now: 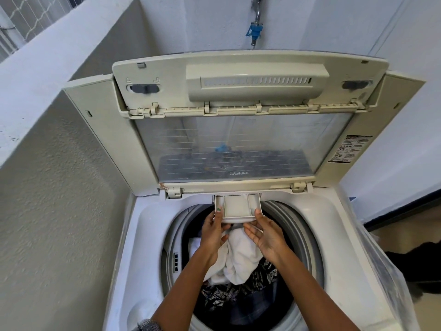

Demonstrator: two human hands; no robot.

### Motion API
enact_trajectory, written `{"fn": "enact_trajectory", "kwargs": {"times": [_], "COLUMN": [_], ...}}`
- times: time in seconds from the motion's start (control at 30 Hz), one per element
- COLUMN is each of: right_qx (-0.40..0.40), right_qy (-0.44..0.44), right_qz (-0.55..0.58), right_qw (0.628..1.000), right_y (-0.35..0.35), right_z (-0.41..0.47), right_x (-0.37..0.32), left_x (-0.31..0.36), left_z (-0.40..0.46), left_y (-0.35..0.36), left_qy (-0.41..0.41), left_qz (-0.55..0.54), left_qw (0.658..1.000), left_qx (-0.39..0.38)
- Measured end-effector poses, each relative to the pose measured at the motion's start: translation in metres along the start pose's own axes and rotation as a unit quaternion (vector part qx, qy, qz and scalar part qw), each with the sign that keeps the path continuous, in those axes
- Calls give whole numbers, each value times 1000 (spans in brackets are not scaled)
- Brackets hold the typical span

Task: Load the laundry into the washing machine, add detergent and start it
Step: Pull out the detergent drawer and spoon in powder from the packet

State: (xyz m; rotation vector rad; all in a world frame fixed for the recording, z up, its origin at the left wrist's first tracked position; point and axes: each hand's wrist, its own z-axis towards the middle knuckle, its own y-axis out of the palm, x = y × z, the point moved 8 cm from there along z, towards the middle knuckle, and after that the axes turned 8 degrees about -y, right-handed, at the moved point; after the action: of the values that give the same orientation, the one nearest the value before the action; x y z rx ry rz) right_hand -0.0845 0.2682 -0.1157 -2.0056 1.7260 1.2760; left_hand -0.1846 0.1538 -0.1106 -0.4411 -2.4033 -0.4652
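Observation:
A white top-loading washing machine [152, 235] stands below me with its folding lid [238, 149] raised against the wall. The drum holds laundry: a white cloth [241, 256] on top and a dark patterned garment [224, 295] underneath. At the back rim a beige detergent drawer [237, 206] with three compartments is pulled out over the drum. My left hand [214, 231] grips the drawer's left front corner, thumb on top. My right hand [265, 232] holds the right front corner, fingers spread beneath its lip.
A rough plaster wall and ledge [55, 139] close in on the left. A blue water tap [254, 32] hangs on the back wall. Clear plastic wrap [381, 271] covers the machine's right side. A dark object [420, 263] lies on the floor at right.

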Motion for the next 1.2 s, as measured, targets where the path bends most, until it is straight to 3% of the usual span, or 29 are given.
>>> {"fn": "enact_trajectory", "kwargs": {"times": [0.23, 0.43, 0.53, 0.67, 0.9, 1.07, 1.2], "right_qx": [-7, 104, 105, 40, -81, -193, -294], "right_qy": [-1, 18, 20, 15, -41, -109, -141], "right_qz": [-27, -7, -5, -17, -85, -158, -184], "right_qw": [1000, 994, 994, 999, 992, 962, 927], "right_y": [-2, -19, -14, 8, 56, 107, 155], "right_z": [-9, -32, -52, -81, -129, -186, -243], "right_x": [-3, 1, -2, -11, -30, -43, -45], "left_x": [-3, -15, -21, -16, 24, 74, 115], "left_z": [-1, -21, -38, -66, -132, -214, -290], "left_y": [-14, -34, -37, -30, -28, -63, -119], "left_qy": [0, 11, -6, 1, 145, 308, 415], "left_qz": [21, 22, 9, 14, 13, 53, 56], "left_qw": [999, 985, 985, 991, 982, 937, 874], "left_qx": [39, 172, 173, 132, 118, 154, 247]}}
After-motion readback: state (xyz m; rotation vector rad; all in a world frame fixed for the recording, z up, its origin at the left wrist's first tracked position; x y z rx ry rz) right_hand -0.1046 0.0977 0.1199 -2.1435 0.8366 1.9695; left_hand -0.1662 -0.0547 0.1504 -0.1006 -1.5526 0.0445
